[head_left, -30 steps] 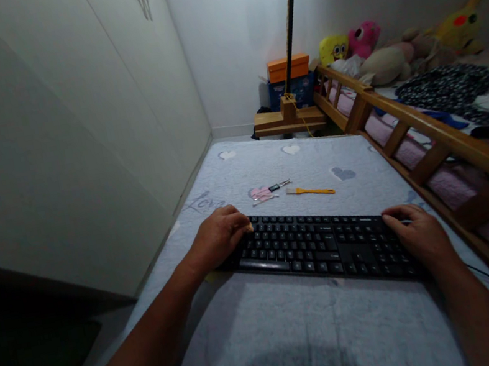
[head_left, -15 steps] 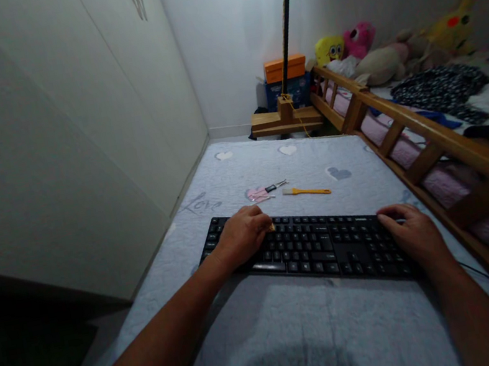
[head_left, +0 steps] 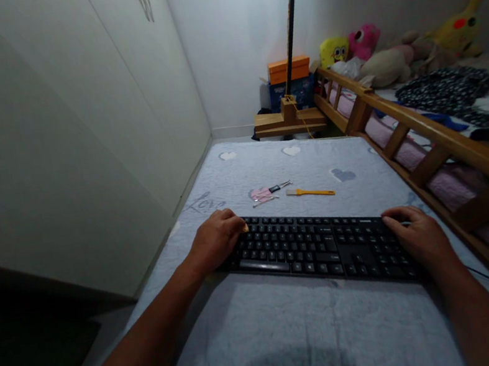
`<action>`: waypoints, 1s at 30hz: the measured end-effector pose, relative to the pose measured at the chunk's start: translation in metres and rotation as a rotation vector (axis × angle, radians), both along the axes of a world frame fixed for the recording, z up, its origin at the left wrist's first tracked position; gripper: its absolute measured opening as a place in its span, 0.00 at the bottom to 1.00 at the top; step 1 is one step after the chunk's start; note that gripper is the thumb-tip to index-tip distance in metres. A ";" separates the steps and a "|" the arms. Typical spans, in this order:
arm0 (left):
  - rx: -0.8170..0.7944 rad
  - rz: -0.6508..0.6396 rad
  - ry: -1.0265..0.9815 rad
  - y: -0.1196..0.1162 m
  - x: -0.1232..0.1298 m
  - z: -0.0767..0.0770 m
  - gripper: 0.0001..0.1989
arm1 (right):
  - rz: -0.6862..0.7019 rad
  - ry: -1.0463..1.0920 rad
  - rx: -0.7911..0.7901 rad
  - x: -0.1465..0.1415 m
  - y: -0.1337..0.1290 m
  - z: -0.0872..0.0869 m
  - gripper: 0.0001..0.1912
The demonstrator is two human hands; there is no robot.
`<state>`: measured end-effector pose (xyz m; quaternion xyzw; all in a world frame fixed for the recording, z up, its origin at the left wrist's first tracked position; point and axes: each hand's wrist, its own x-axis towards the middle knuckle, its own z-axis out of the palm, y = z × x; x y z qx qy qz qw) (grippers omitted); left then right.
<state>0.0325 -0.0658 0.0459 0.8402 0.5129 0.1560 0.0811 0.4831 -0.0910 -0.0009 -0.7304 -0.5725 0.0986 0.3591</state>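
Black, the keyboard lies flat on the pale cloth. At its left end, the left hand pinches a small yellow bit at the keys; firm contact is hard to make out. Light, even pressure there would probably serve best, in short strokes along one row, since pushing hard could snag the bit on an edge. Beyond the keyboard's middle lie thin tools and, right of them, a brush, both apart from it. At its right end, the right hand rests its thumb on the far corner; whether the fingers clamp underneath is hidden, but a steady brace there should prevent sliding.
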 end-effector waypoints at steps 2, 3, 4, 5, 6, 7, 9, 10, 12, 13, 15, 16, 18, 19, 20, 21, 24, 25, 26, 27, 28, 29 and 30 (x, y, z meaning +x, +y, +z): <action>-0.005 0.017 -0.007 0.000 -0.008 -0.002 0.10 | -0.003 0.001 -0.006 0.000 0.000 0.000 0.16; -0.007 0.024 -0.014 0.000 -0.011 -0.003 0.10 | -0.005 0.000 -0.009 0.000 0.000 0.000 0.16; -0.008 0.029 -0.023 -0.001 -0.014 -0.003 0.10 | -0.004 -0.003 -0.013 0.000 0.000 0.000 0.16; -0.007 0.032 -0.034 -0.001 -0.017 -0.004 0.10 | -0.003 -0.006 -0.014 0.000 0.000 0.001 0.17; -0.006 0.035 -0.045 -0.001 -0.019 -0.004 0.10 | 0.001 -0.007 -0.013 0.000 0.000 0.000 0.16; -0.005 0.038 -0.055 -0.001 -0.022 -0.005 0.10 | 0.006 -0.008 -0.009 0.000 0.000 0.000 0.16; -0.001 0.044 -0.065 -0.002 -0.027 -0.006 0.10 | 0.010 -0.009 0.007 0.001 0.001 -0.001 0.16; 0.003 0.048 -0.070 -0.002 -0.029 -0.006 0.09 | 0.011 -0.009 0.015 0.001 0.001 -0.001 0.16; 0.007 0.053 -0.081 -0.002 -0.033 -0.007 0.10 | 0.008 -0.008 0.021 0.001 0.001 -0.001 0.16; 0.006 0.056 -0.086 -0.002 -0.035 -0.007 0.10 | 0.006 -0.006 0.017 0.001 0.001 -0.001 0.16; -0.001 0.066 -0.086 -0.002 -0.039 -0.007 0.10 | 0.003 -0.002 0.002 0.001 0.001 -0.001 0.16; -0.003 0.074 -0.081 -0.003 -0.041 -0.007 0.11 | 0.002 -0.001 -0.003 0.001 0.001 0.000 0.16; -0.001 0.092 -0.064 -0.003 -0.045 -0.006 0.11 | 0.000 0.001 -0.007 0.002 0.001 0.000 0.16; 0.004 0.103 -0.050 -0.003 -0.048 -0.006 0.11 | 0.001 0.001 -0.005 0.002 0.001 0.000 0.16; 0.009 0.115 -0.035 -0.004 -0.050 -0.005 0.11 | 0.003 0.002 -0.003 0.002 0.001 -0.001 0.16; 0.015 0.127 -0.016 -0.004 -0.052 -0.003 0.11 | 0.005 0.002 -0.002 0.003 0.001 -0.001 0.16; 0.045 0.160 0.046 -0.006 -0.055 0.003 0.13 | 0.008 -0.009 -0.002 0.004 0.001 -0.002 0.16; 0.060 0.170 0.061 -0.007 -0.053 0.005 0.13 | 0.005 -0.013 0.000 0.003 0.002 -0.002 0.16; 0.074 0.174 0.068 -0.007 -0.051 0.006 0.13 | 0.000 -0.016 0.001 0.003 0.002 -0.002 0.16; 0.087 0.176 0.065 -0.008 -0.047 0.008 0.13 | -0.003 -0.015 0.002 0.002 0.003 -0.001 0.16; 0.095 0.170 0.050 -0.008 -0.043 0.009 0.12 | -0.005 -0.012 0.001 0.001 0.003 0.000 0.16; 0.092 0.143 0.027 -0.007 -0.037 0.009 0.11 | -0.005 -0.007 0.000 0.001 0.003 0.000 0.16; 0.087 0.114 -0.006 -0.007 -0.031 0.009 0.11 | -0.004 -0.002 0.000 0.000 0.002 0.001 0.16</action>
